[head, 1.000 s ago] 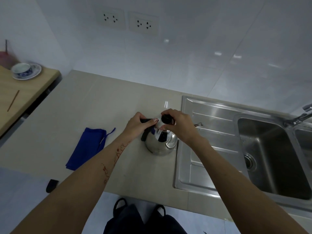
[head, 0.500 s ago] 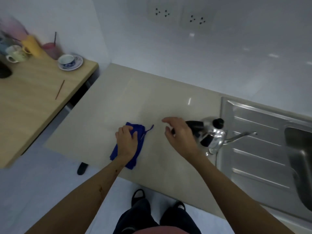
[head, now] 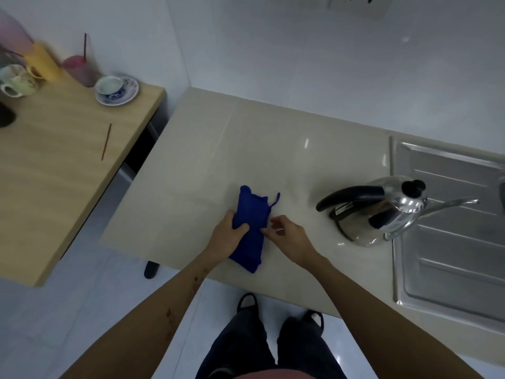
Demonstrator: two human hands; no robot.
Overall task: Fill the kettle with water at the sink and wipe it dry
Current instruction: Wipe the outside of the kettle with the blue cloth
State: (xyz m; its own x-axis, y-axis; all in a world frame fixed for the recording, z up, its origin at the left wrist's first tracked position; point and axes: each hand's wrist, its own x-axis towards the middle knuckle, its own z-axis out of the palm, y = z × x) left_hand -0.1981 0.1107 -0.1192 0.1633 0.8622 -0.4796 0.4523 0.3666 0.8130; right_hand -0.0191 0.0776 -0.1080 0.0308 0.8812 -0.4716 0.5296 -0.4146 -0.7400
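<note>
A shiny steel kettle (head: 382,217) with a black handle, black lid knob and long thin spout stands on the beige counter (head: 246,149), right beside the sink's draining board (head: 451,214). Nobody touches it. A folded blue cloth (head: 252,214) lies on the counter near the front edge. My left hand (head: 228,236) grips the cloth's left side. My right hand (head: 287,233) pinches the cloth's right edge with its fingertips.
A wooden table (head: 54,173) stands to the left with a cup on a saucer (head: 116,88), mugs (head: 19,80), plastic tumblers and a thin stick (head: 106,142). A gap separates it from the counter. A wall socket (head: 358,1) sits above. My legs stand at the counter's front edge.
Both hands left the kettle, which now stands alone. My left hand went to the blue cloth first, then my right hand joined it. The view swung left.
</note>
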